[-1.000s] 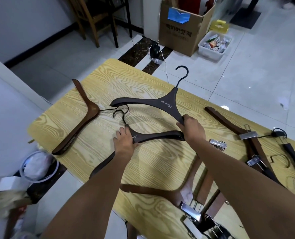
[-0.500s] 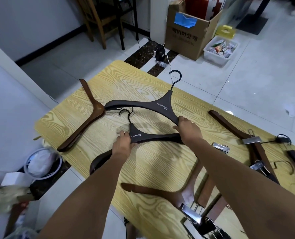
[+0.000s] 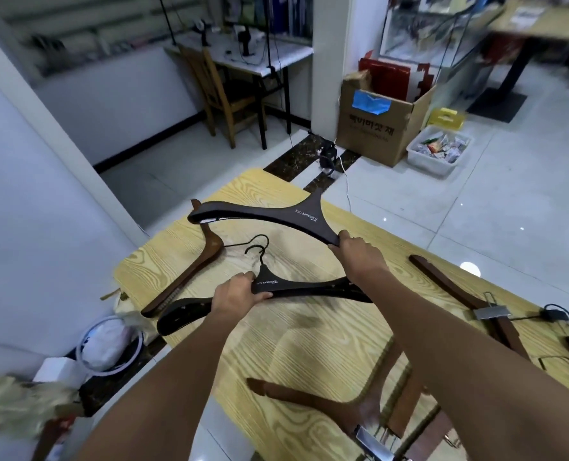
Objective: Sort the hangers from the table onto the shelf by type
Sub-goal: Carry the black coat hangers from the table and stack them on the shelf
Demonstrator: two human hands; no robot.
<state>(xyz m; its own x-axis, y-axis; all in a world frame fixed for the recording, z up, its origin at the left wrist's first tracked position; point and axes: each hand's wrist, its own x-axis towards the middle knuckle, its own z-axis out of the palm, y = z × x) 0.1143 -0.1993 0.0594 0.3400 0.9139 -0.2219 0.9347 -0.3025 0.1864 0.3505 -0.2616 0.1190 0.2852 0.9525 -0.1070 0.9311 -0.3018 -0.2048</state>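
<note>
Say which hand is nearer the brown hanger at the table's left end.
Left. The left hand sits just right of the brown hanger; the right hand is farther right.

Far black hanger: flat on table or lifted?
Lifted. Right hand grips far black hanger by one arm end, clear above the table.

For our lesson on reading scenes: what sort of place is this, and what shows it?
Probably a shop's back room or workroom: an open cardboard box beside a bin of packets on the tiled floor, and a wooden table strewn with hangers.
</note>
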